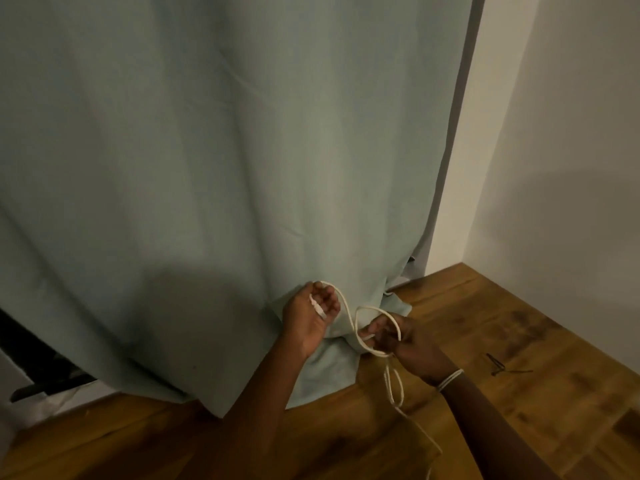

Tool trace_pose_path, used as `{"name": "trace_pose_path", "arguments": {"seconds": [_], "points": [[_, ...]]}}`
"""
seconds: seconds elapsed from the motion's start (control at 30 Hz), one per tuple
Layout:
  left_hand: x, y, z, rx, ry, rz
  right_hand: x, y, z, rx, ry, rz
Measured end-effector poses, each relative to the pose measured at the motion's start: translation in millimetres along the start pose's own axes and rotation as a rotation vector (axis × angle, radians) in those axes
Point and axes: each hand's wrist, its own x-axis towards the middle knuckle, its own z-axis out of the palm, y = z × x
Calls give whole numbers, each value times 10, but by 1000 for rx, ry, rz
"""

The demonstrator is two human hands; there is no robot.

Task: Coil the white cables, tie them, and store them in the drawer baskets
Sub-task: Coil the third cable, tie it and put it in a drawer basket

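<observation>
Head view: both hands work a white cable [349,317] in front of a pale green curtain [207,150] that drapes onto the wood floor [502,341]. Left hand [311,317] curls its fingers around one cable end; right hand [398,337] pinches a loop, and the slack hangs down toward the floor.
</observation>
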Motion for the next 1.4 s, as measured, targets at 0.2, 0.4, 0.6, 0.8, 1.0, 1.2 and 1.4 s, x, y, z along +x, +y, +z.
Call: {"name": "trace_pose_path", "arguments": {"seconds": [0.2, 0.4, 0.6, 0.8, 1.0, 1.2, 1.4], "points": [[197, 82, -205, -142, 41, 126, -18, -15, -81, 21, -193, -120], [264, -120, -298, 671, 258, 348, 8, -56, -62, 220, -110, -157], [-4, -414, -195, 1716, -240, 242, 148, -38, -210, 464, 89, 49], [-60, -348, -53, 1331, -393, -42, 158, -105, -467, 213, -23, 102], [-103, -248, 129, 375, -566, -239, 107, 18, -558, -55, 34, 95], [-126, -13, 571, -22, -373, 67, -74, 320, -346, -340, -120, 4], [153, -87, 405, 1093, -263, 613, -168, 116, -203, -320, -251, 11]]}}
